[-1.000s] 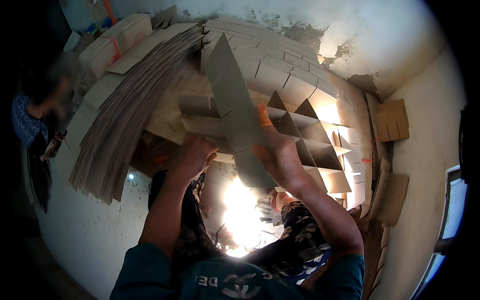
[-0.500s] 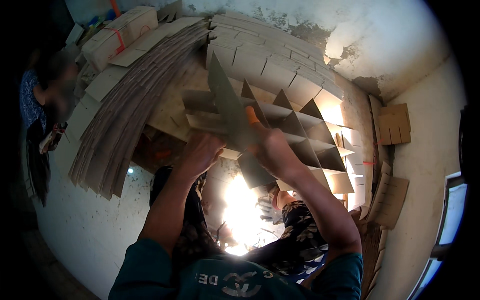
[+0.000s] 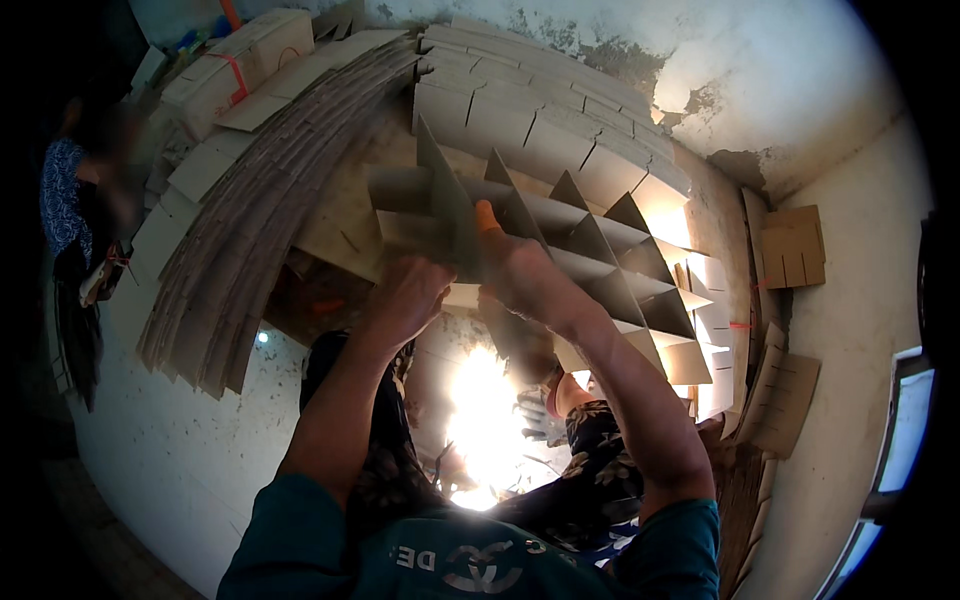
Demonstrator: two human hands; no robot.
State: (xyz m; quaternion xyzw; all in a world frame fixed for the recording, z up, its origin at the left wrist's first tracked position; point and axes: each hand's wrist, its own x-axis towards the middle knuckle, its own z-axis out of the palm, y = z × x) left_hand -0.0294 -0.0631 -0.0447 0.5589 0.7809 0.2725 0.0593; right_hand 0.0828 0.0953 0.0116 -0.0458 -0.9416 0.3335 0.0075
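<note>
A grid of interlocked grey-brown cardboard dividers [image 3: 571, 214] stands in front of me, its cells open at the top. Across its left end runs an upright cardboard strip [image 3: 440, 165], crossing the long strips. My right hand [image 3: 528, 283] is closed on this strip, an orange cover on one finger lying along it. Beside it, my left hand [image 3: 412, 292] is curled at the near left edge of the grid, pinching the end of a long cardboard strip. Its fingertips are partly hidden.
Stacked long cardboard strips [image 3: 235, 240] fan out at the left. Slotted cardboard sheets [image 3: 500, 105] are piled behind the grid. Slotted pieces [image 3: 785, 405] lean by the right wall. A tied carton [image 3: 240, 70] stands far left, near another person [image 3: 65, 195]. Bright light glares between my legs.
My right hand has shifted slightly left with the cross strip, which now sits lower and more upright among the long strips. The left hand stays nearly in place.
</note>
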